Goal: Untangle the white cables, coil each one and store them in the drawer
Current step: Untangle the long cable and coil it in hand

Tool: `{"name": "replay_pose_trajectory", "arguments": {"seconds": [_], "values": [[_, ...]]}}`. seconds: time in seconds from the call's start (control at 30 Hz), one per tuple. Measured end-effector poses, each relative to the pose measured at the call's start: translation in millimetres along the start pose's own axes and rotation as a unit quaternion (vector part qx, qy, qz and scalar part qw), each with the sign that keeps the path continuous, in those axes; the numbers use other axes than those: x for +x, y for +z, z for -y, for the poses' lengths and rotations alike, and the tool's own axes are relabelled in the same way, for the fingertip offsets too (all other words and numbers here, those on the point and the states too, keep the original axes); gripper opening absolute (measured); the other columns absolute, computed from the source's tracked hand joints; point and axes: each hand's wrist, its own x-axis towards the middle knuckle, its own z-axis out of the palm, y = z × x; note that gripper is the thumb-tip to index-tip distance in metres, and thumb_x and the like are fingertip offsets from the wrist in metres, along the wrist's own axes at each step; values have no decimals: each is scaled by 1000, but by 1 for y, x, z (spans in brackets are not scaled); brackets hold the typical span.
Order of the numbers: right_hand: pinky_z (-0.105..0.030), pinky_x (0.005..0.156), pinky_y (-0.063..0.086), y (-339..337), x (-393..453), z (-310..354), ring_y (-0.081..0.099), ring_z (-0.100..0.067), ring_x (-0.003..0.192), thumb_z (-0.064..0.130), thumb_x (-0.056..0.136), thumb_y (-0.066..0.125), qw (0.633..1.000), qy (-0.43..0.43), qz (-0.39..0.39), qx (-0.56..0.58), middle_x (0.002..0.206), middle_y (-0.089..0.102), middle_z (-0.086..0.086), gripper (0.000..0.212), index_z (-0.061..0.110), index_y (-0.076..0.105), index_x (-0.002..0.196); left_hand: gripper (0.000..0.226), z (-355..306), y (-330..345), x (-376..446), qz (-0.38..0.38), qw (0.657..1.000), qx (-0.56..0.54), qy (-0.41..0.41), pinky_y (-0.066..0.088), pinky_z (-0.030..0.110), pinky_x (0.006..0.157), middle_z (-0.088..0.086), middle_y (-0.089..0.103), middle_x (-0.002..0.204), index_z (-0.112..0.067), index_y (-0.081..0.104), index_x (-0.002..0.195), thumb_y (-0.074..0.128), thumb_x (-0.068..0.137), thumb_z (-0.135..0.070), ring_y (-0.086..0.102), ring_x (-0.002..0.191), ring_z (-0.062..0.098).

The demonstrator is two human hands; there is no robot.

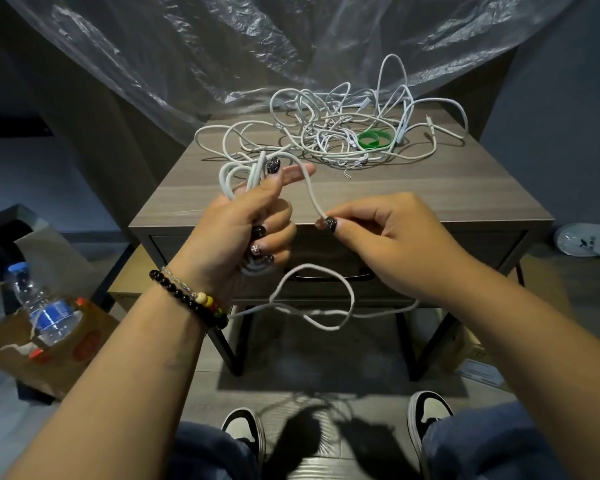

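Left hand (243, 223) grips partial coil (238, 178); right hand (378, 237) pinches its free strand. Tangle (343, 133) remains on worktop (430, 192); drawer (430, 251) closed.

Grey wood-grain table (430, 195) with a closed drawer (447, 247), tangled white cables (343, 133) heaped on its far half, a green band (374, 139) (partly buried) among them

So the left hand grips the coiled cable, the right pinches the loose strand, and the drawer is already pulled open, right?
Not quite: the head view shows the drawer closed. The rest holds: the left hand grips the coiled cable and the right hand pinches the loose strand.
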Motion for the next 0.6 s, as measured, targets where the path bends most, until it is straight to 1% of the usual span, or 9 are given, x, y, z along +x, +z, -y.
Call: {"name": "replay_pose_trajectory", "arguments": {"seconds": [0.1, 0.2, 0.27, 0.37, 0.47, 0.53, 0.6], "values": [[-24, 74, 51, 3, -2, 3, 65, -7, 81, 14, 94, 59, 999, -10, 40, -9, 88, 73, 7, 20, 19, 75, 105, 42, -1, -2, -1, 12, 1000, 10, -4, 21, 15, 38, -6, 24, 48, -12, 58, 123, 44, 89, -33, 23, 35, 3], [-16, 64, 44, 4, -4, 7, 61, -6, 72, 12, 93, 58, 998, -19, 61, 3, 79, 72, 8, 22, 22, 76, 102, 37, -1, -1, -1, -11, 999, 30, 10, 24, 16, 38, -4, 23, 50, -10, 62, 111, 47, 86, -33, 24, 35, 4], [-12, 58, 39, 4, -5, 9, 56, -3, 64, 12, 93, 58, 997, -21, 72, 7, 70, 68, 9, 21, 22, 76, 99, 33, 0, 0, -1, -48, 996, 62, 35, 27, 17, 40, -2, 25, 53, -8, 62, 101, 49, 84, -33, 26, 37, 5], [-12, 57, 37, 6, -6, 10, 53, 0, 59, 13, 93, 58, 997, -23, 69, 11, 62, 63, 13, 21, 22, 76, 97, 22, 3, -1, 1, -115, 982, 127, 75, 34, 21, 45, 0, 40, 60, -12, 63, 87, 53, 86, -32, 37, 44, 8], [-10, 56, 36, 7, -6, 12, 52, 4, 58, 13, 94, 58, 997, -26, 72, 19, 56, 58, 25, 20, 20, 76, 98, 24, 6, -2, 4, -164, 968, 163, 97, 40, 27, 53, 4, 50, 67, -18, 63, 75, 61, 80, -42, 48, 57, 15], [-9, 55, 36, 9, -7, 14, 52, 5, 57, 13, 94, 58, 996, -28, 77, 31, 56, 57, 27, 20, 18, 76, 98, 30, 8, -3, 6, -185, 960, 181, 109, 44, 28, 56, 1, 57, 69, -19, 63, 74, 66, 79, -48, 55, 63, 14], [-10, 55, 36, 11, -8, 16, 51, 3, 56, 12, 94, 58, 995, -34, 80, 41, 56, 57, 24, 20, 18, 76, 97, 32, 8, -1, 8, -184, 962, 167, 116, 49, 26, 56, -4, 63, 70, -17, 62, 78, 64, 82, -48, 60, 68, 10]]}}
